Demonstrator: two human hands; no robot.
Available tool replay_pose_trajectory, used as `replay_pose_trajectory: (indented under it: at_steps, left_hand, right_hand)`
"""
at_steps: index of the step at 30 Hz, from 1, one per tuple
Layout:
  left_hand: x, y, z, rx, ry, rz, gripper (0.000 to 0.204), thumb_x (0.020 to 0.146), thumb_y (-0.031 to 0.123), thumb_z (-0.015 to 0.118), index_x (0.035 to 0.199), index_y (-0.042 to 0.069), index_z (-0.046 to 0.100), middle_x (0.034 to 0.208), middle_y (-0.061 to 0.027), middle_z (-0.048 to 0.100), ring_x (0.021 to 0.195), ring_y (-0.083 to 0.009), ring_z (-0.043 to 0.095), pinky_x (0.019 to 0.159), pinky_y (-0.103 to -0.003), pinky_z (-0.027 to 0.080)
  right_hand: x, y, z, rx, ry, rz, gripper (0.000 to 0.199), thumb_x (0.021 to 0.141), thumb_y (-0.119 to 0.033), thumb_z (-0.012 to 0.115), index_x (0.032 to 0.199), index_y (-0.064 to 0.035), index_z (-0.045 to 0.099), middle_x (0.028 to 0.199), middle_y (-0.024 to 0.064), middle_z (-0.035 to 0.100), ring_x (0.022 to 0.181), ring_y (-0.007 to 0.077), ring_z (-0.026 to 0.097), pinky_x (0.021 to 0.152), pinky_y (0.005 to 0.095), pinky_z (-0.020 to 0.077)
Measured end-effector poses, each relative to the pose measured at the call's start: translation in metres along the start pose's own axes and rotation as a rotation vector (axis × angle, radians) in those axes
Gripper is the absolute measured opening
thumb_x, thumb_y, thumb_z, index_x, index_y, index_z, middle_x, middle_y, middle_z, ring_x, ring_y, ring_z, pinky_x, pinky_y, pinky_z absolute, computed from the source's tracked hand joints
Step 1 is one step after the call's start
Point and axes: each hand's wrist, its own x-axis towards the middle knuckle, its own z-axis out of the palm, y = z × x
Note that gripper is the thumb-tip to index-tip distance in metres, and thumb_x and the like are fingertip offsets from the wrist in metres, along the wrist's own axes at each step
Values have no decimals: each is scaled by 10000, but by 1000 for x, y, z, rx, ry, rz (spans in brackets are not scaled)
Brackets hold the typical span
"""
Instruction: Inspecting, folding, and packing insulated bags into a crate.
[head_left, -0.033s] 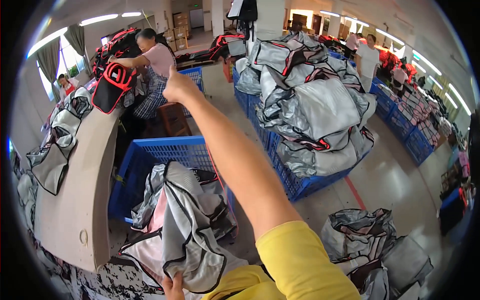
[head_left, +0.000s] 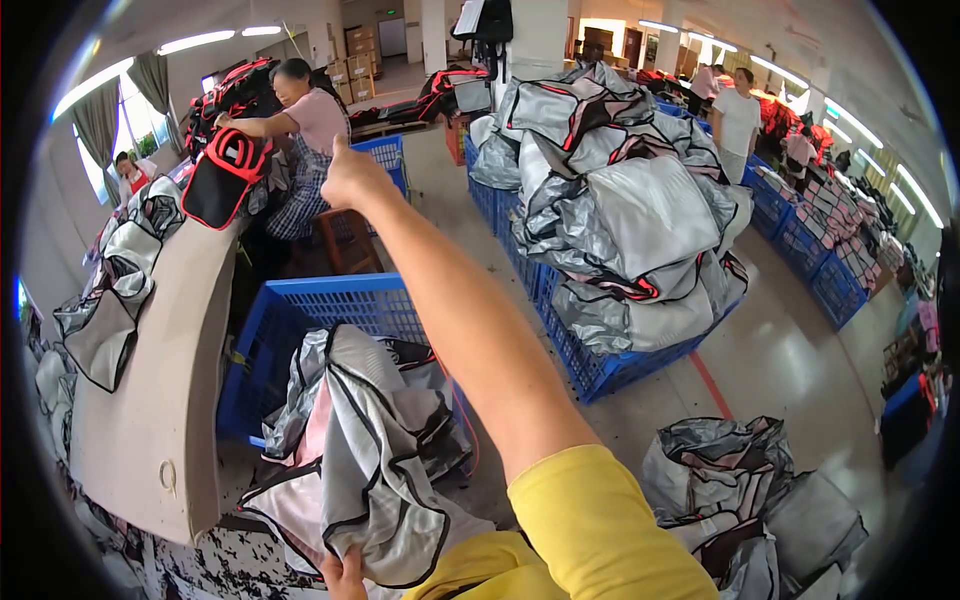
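Observation:
My left hand (head_left: 345,573), at the lower edge, pinches the border of a silver-grey lining piece (head_left: 385,490) with black edge binding. The piece drapes over the near side of a blue plastic crate (head_left: 340,290), with more folded lining behind it and a pink patch showing. My right arm, in a yellow sleeve, stretches forward across the view. Its hand (head_left: 355,180) is raised, with one digit pointing up and the other fingers curled in; nothing shows in it. Behind that hand sits a co-worker in a pink top, whose hands are at a black and red bag (head_left: 230,175).
A curved pale tabletop (head_left: 150,400) runs along the left, with silver pieces on its far edge. Blue crates (head_left: 610,370) heaped with silver linings stand right of centre. Another silver pile (head_left: 720,470) lies on the floor at lower right. A brown stool (head_left: 345,240) stands beside the co-worker.
My raised right hand and forearm have shifted very slightly left. The seated co-worker's head has lifted a little. My left hand keeps its hold on the lining piece.

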Motion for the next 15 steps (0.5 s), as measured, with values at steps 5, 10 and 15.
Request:
replay_pose_trajectory:
  at_steps: [5, 10, 15]
  left_hand:
    - [1, -19, 1, -330, 9, -201, 159, 1044, 220, 643, 1056, 66, 678, 785, 45, 562, 674, -76, 484, 580, -267, 387]
    - [10, 4, 7, -283, -11, -172, 193, 1033, 250, 651, 1039, 57, 648, 802, 31, 597, 675, -74, 508, 573, -249, 387]
    - [7, 7, 9, -352, 26, -225, 180, 1025, 207, 592, 1058, 52, 677, 842, 26, 675, 692, -67, 602, 555, -239, 430]
  right_hand:
    - [-15, 12, -8, -1, -74, 28, 901, 860, -91, 601, 1636, -15, 149, 1368, 314, 618, 1258, 402, 641, 1089, 468, 497]
    - [-32, 29, -28, -1, -52, 13, 900, 863, -99, 607, 1638, -30, 156, 1359, 313, 624, 1253, 408, 642, 1085, 466, 498]
    - [-51, 30, -43, 58, -82, -44, 887, 874, -104, 597, 1645, -56, 162, 1346, 312, 631, 1245, 414, 643, 1078, 475, 502]
